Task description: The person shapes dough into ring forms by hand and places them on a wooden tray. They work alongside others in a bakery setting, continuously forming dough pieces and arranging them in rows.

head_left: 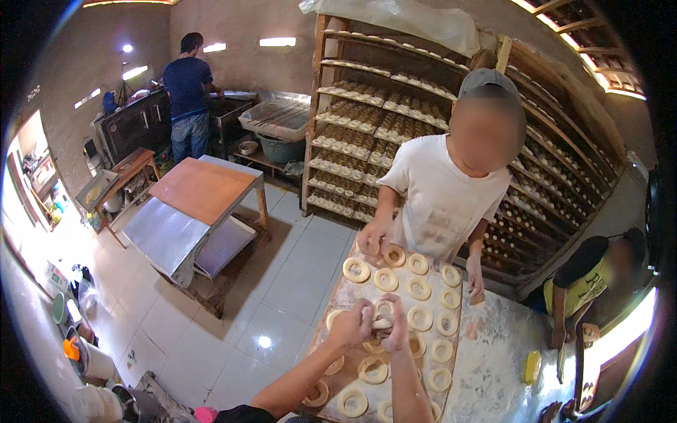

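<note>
Above a floured wooden board, my left hand (352, 323) and my right hand (397, 330) are close together, fingers curled round a pale dough ring (382, 322) held between them. Several more dough rings lie flat on the board in loose rows, among them one ring (385, 280) just beyond my hands and another ring (372, 369) below them. My hands hide part of the rings beneath. The board (341, 287) rests on the flour-dusted table.
Across the board stands a person in a white shirt (444, 190), one hand over its far end. Racks of dough-filled trays (374, 127) rise behind. A yellow block (532, 367) and another person (585, 282) are at right. A low metal-and-wood table (166, 229) stands left.
</note>
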Demonstrator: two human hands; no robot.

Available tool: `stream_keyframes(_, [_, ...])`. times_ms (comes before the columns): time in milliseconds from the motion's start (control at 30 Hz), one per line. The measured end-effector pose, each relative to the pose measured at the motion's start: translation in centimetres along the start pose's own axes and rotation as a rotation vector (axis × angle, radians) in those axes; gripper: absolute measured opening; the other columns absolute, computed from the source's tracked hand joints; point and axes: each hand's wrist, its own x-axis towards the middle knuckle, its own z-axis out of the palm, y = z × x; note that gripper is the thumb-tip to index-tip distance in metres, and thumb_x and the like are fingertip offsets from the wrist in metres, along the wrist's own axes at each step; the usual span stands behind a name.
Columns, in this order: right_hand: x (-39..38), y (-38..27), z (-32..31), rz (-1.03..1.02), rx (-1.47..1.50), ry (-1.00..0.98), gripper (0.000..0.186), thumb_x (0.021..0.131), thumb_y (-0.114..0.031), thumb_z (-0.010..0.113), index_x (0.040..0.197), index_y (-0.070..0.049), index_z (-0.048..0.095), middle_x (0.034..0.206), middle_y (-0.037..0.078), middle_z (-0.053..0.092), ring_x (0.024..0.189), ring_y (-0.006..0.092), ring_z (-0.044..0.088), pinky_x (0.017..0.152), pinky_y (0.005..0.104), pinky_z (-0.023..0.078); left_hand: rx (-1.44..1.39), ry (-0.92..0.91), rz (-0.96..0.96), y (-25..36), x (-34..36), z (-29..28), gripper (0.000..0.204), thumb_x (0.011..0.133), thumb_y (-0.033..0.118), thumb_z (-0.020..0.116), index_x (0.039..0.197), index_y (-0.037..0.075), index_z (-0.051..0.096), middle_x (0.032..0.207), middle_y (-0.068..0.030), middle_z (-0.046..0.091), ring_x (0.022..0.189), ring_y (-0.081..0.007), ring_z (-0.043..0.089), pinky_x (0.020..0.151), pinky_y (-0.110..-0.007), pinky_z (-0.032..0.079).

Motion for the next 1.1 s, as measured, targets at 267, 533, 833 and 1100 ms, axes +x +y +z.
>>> stream_keyframes(267, [10.1, 1.2, -0.7, 0.249, -0.345, 0.244, 0.068, 0.099, -0.053, 0.052, 0.148, -0.01, 0.033, 0.124, 0.022, 0.058, 0.113, 0.0304, 0.058, 0.104, 0.0431, 0.038, -0.252, 0.084, -0.091, -3.3, 9.9, -0.7, 0.043, 0.104, 0.041, 0.041, 0.122, 0.004, 0.052, 0.11, -0.0306, 0.062, 0.103, -0.0466, 0.062, 0.083, -0.057, 0.048])
stream_keyframes(533, [10.7, 1.2, 0.1, 0.116, -1.53, 0.325, 0.091, 0.085, -0.045, 0.071, 0.154, -0.016, 0.018, 0.139, 0.028, 0.047, 0.13, 0.0455, 0.045, 0.111, 0.0521, 0.035, 0.544, -0.127, -0.294, -7.4, 11.8, -3.2, 0.072, 0.09, 0.039, 0.064, 0.149, 0.011, 0.036, 0.134, -0.0235, 0.051, 0.123, -0.0419, 0.052, 0.1, -0.061, 0.039])
stream_keyframes(833, [9.9, 2.9, 3.0, 0.158, -1.919, 0.213, 0.092, 0.082, -0.046, 0.072, 0.155, -0.018, 0.023, 0.134, 0.023, 0.05, 0.127, 0.0411, 0.049, 0.104, 0.0602, 0.036, 0.597, -0.144, -0.232, -9.6, 10.1, -1.4, 0.092, 0.078, 0.041, 0.077, 0.153, 0.018, 0.03, 0.13, -0.0219, 0.05, 0.12, -0.0435, 0.053, 0.095, -0.063, 0.042])
stream_keyframes(1100, [0.3, -7.2, 1.6, -0.13, -1.692, 0.26, 0.084, 0.083, -0.039, 0.074, 0.152, -0.013, 0.032, 0.135, 0.021, 0.051, 0.127, 0.0375, 0.049, 0.107, 0.0516, 0.037, 0.558, 0.2, 0.05, -8.1, 3.9, -8.5, 0.082, 0.086, 0.036, 0.072, 0.151, 0.006, 0.033, 0.132, -0.0224, 0.053, 0.121, -0.0398, 0.053, 0.099, -0.058, 0.042])
